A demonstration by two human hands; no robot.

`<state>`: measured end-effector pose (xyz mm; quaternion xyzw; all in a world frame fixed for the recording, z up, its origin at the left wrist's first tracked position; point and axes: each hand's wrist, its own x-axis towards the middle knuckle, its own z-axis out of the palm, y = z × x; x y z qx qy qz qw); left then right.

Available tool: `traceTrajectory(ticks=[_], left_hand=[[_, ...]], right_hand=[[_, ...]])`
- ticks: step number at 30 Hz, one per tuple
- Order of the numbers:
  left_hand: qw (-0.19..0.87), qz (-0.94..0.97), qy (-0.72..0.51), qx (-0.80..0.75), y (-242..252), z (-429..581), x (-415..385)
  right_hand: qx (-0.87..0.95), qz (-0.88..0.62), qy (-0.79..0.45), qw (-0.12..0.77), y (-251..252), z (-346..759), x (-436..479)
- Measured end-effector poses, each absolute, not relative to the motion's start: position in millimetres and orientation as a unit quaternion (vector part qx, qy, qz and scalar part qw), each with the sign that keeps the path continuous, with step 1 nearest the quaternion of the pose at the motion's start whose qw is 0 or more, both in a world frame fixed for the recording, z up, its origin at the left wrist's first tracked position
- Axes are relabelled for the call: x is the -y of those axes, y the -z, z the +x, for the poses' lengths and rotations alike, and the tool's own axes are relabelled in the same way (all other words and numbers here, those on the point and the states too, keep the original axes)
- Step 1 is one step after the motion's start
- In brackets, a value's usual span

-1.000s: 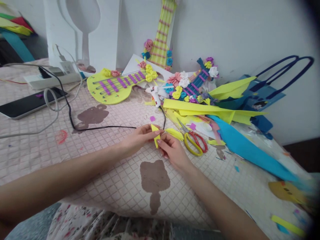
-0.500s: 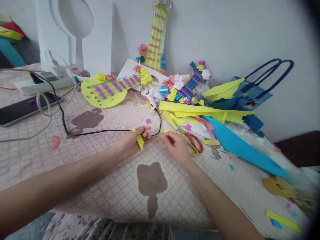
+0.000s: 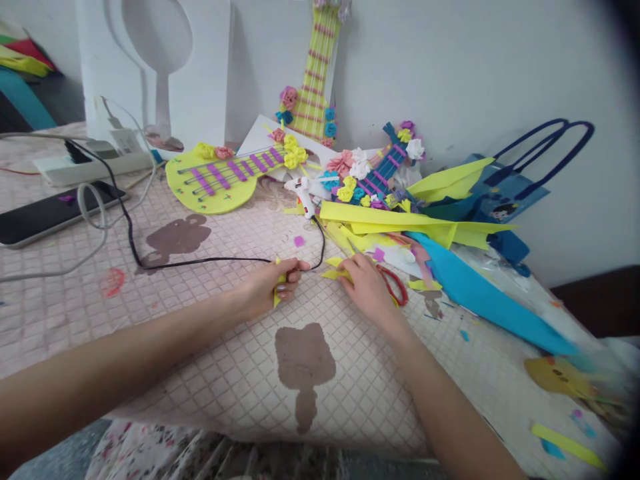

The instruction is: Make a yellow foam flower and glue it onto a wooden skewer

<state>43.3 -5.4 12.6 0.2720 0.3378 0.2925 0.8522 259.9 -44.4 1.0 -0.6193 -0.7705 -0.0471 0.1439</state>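
My left hand is closed around a small yellow paper piece, whose ends stick out above and below the fingers. My right hand pinches another yellow piece low over the table. Beside its fingertips, a further yellow scrap shows. Red-handled scissors lie partly hidden behind my right hand. Beyond both hands, a white glue gun rests with its black cord running down past my left fingers.
Decorated paper guitars, one yellow and one blue, lie at the back. Yellow and blue paper spread to the right, near a blue bag. At left are a phone and a power strip.
My left fingers have curled in around the yellow piece. My right hand has shifted slightly right, and a yellow piece now shows at its fingertips. The view has moved slightly.
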Motion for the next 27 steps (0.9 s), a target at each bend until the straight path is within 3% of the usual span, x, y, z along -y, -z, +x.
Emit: traceTrajectory(ticks=[6, 14, 19, 24, 27], left_hand=[[0.853, 0.299, -0.28, -0.323, -5, 42, 5], [0.794, 0.425, -0.272, -0.339, -6, 43, 11], [0.731, 0.507, -0.283, -0.357, -9, 46, 18], [0.721, 0.505, -0.301, -0.367, -5, 46, 17], [0.714, 0.5, -0.313, -0.377, -6, 44, 14]], right_hand=[[0.766, -0.615, -0.007, 0.19, -4, 263, 43], [0.586, -0.58, -0.322, 0.465, -12, 255, 42], [0.575, -0.514, -0.437, 0.462, -1, 215, 54], [0.613, -0.509, -0.416, 0.439, 0, 215, 54], [0.638, -0.566, -0.283, 0.439, -8, 240, 47]])
